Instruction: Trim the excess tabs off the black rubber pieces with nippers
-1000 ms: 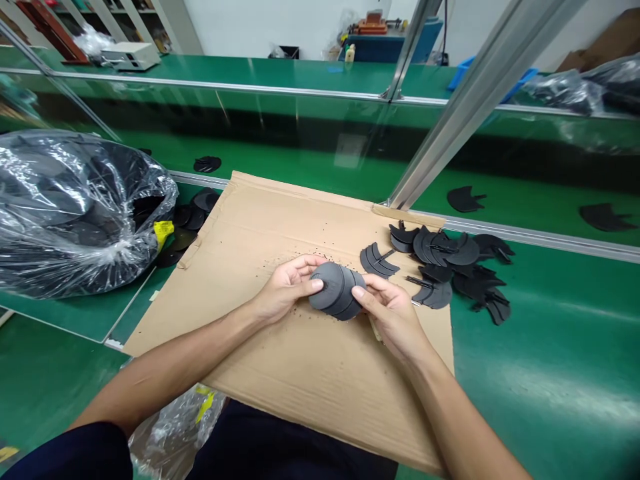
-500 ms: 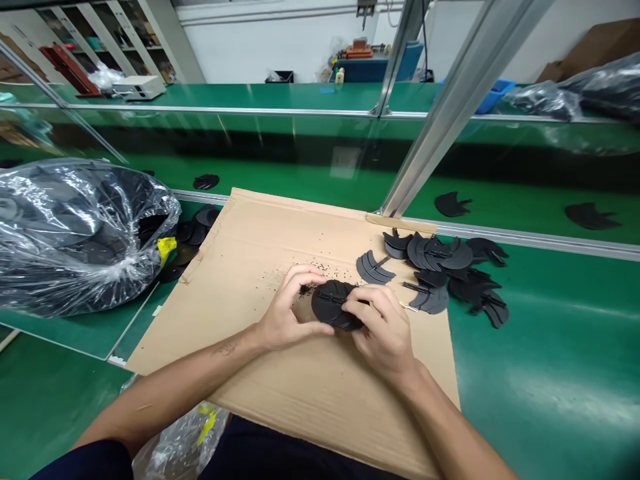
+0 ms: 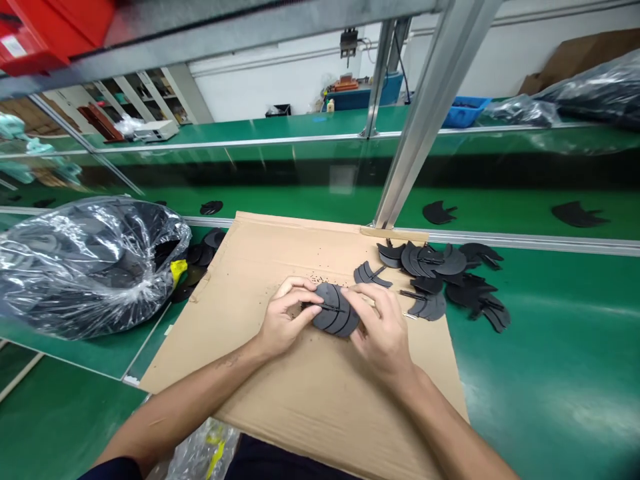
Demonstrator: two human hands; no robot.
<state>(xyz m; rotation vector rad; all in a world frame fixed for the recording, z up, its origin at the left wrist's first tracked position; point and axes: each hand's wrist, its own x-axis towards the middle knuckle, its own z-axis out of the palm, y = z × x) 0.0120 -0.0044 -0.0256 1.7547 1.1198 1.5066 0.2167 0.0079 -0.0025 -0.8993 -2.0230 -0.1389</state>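
Note:
Both my hands hold a small stack of black round rubber pieces (image 3: pixel 334 312) just above a sheet of brown cardboard (image 3: pixel 280 393). My left hand (image 3: pixel 284 319) pinches the stack's left edge with thumb and fingers. My right hand (image 3: pixel 381 330) curls over its right side, fingertips on top. A pile of black half-disc pieces (image 3: pixel 445 280) lies to the right, partly on the cardboard's far right corner. One separate black curved piece (image 3: pixel 370 274) lies on the cardboard just beyond my right hand.
A clear plastic bag of black parts (image 3: pixel 85 263) sits at the left, with loose black discs (image 3: pixel 200 250) beside it. A slanted metal post (image 3: pixel 415 133) rises behind the cardboard. Black pieces (image 3: pixel 439 212) lie on the green belt beyond the rail. Another plastic bag (image 3: pixel 205 453) lies at my lap.
The stack came down from a raised, fanned hold to low over the cardboard, and my right hand closed over it. The view tilted upward.

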